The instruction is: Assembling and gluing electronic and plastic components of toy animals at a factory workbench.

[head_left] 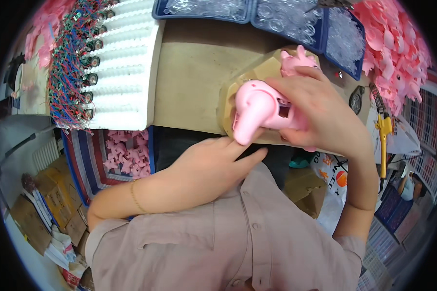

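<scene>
A pink plastic toy shell with a rounded, trunk-like spout and a rectangular opening in its side is tilted over the near edge of the workbench. My right hand grips its body from the right, fingers over the top and thumb below. At the lower end of the spout, my left hand has its fingers curled behind the tip, and its thumb is held apart. Behind my right hand, another pink piece with small protruding points rests on a yellowish block-like holder.
White ridged foam tray at left bears bundled wires with small round parts. Blue bins of clear plastic parts line the back. Pink parts are heaped at right and in a lined crate. A yellow-handled tool hangs at right.
</scene>
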Action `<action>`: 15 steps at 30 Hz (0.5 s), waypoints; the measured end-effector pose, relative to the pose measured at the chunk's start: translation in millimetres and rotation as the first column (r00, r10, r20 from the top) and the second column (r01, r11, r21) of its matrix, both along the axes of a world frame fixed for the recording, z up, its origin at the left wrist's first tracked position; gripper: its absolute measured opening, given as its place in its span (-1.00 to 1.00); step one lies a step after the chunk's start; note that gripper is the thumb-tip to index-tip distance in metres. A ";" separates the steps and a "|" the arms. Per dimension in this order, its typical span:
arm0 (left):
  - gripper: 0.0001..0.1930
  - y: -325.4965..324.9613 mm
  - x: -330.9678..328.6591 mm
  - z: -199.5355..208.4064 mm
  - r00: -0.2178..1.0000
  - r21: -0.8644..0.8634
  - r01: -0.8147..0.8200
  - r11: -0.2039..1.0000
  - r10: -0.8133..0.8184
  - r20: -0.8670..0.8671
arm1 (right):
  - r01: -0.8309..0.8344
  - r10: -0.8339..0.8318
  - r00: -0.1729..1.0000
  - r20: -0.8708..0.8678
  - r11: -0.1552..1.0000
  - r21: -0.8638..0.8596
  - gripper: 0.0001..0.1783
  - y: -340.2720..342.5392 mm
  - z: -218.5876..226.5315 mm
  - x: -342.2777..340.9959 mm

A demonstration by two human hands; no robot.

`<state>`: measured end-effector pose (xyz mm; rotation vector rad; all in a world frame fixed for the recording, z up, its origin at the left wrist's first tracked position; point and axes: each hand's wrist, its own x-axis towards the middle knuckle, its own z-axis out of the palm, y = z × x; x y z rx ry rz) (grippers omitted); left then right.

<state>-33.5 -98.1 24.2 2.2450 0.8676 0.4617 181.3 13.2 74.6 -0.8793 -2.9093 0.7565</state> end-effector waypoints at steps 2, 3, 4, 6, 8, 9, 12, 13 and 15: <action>-0.63 -2.0 -25.7 -6.3 0.991 -0.157 -0.086 0.984 0.101 0.088 | 0.015 -0.015 1.000 0.002 1.000 0.009 -0.28 -2.3 -2.9 4.2; -0.65 -0.3 -33.3 -9.0 0.964 -0.302 -0.160 0.940 0.215 0.157 | -0.001 0.001 1.000 0.005 1.000 0.006 -0.28 -1.7 -2.7 3.1; -0.65 3.8 -30.2 -14.1 0.960 -0.305 -0.173 0.936 0.230 0.161 | 0.017 -0.017 0.999 0.027 1.000 0.020 -0.28 -3.6 -1.1 2.2; -0.68 14.9 -14.7 -28.4 0.805 0.159 -0.589 0.792 0.558 0.200 | 0.020 -0.022 0.999 0.050 0.999 0.036 -0.27 -3.8 0.3 2.2; -0.68 17.3 -9.1 -38.6 0.813 0.178 -0.580 0.795 0.553 0.181 | 0.034 -0.037 0.996 0.080 0.999 0.031 -0.26 -4.2 -1.1 0.0; -0.68 18.0 -7.4 -41.7 0.835 0.195 -0.549 0.812 0.524 0.169 | 0.036 -0.038 0.995 0.087 0.999 0.029 -0.26 -4.2 -0.6 -1.2; -0.65 18.7 -12.7 -42.9 0.841 0.220 -0.540 0.813 0.509 0.183 | 0.011 -0.013 0.995 0.098 1.000 0.020 -0.24 -2.3 1.2 -5.8; -0.63 18.8 -14.3 -44.2 0.847 0.259 -0.531 0.807 0.496 0.191 | 0.011 -0.013 0.994 0.111 1.000 0.019 -0.23 -1.3 1.9 -8.1; -0.63 18.0 -13.9 -48.7 0.842 0.272 -0.538 0.798 0.497 0.210 | 0.005 -0.007 0.992 0.124 1.000 0.018 -0.22 -0.3 1.5 -9.8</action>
